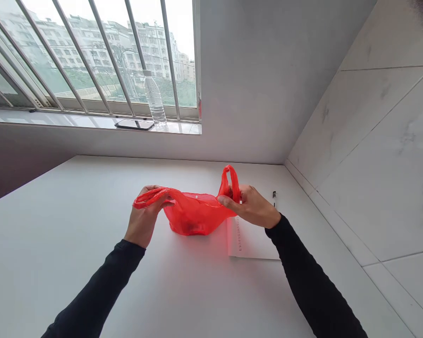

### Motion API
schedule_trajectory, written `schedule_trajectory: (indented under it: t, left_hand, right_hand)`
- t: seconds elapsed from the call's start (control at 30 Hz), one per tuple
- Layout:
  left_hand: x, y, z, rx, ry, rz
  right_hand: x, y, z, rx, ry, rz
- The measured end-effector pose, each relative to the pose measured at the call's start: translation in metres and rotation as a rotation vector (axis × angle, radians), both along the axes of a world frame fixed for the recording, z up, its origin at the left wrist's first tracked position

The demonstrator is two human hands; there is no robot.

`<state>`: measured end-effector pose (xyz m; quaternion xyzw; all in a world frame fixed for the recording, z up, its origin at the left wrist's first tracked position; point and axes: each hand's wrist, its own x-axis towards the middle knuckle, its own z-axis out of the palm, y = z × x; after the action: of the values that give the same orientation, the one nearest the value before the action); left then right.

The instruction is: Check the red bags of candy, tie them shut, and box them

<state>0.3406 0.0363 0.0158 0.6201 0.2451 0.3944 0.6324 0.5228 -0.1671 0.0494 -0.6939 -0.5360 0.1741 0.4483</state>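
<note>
A red plastic bag (197, 216) is stretched between my two hands over the white table (91, 281). My left hand (144, 211) grips its left handle, which loops over the fingers. On the other side my right hand (250, 204) pinches the bag near the right handle, whose loop stands up above the fingers. Something darker shows faintly through the bag's bottom; I cannot make out what it is. Partly under my right wrist and forearm lies an open spiral notebook (254, 241) with white pages.
Beyond my right hand a pen (274, 197) lies by the notebook, partly hidden. A clear water bottle (155, 101) and a dark phone (134, 124) rest on the window sill, by the barred window. A tiled wall (384, 164) bounds the table on the right.
</note>
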Motion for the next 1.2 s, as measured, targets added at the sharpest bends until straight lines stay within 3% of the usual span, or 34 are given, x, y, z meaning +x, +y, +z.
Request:
schedule_trajectory:
  t: [0.17, 0.33, 0.5, 0.67, 0.87, 1.07, 1.2]
  left_hand:
    - [-0.003, 0.003, 0.007, -0.171, -0.085, -0.134]
    - [-0.005, 0.004, 0.008, -0.153, -0.063, -0.182]
    - [-0.005, 0.0, 0.01, -0.195, -0.052, -0.236]
    - [-0.003, 0.0, 0.005, -0.148, 0.008, -0.175]
    - [-0.005, 0.002, 0.007, -0.267, -0.021, -0.193]
    - [-0.008, 0.002, 0.012, -0.34, 0.16, -0.315]
    - [-0.008, -0.002, 0.014, -0.262, 0.28, -0.394]
  right_hand:
    - [0.001, 0.0, 0.0, 0.053, 0.01, -0.155]
    - [0.005, 0.0, 0.0, 0.119, 0.028, -0.262]
    - [0.002, -0.002, 0.004, 0.054, 0.001, -0.192]
    - [-0.004, -0.005, 0.009, 0.01, -0.015, -0.147]
    - [-0.006, -0.008, 0.012, -0.008, -0.039, -0.159]
    - [-0.009, -0.009, 0.012, -0.042, -0.049, -0.117]
    - [-0.011, -0.009, 0.011, -0.044, -0.042, -0.11]
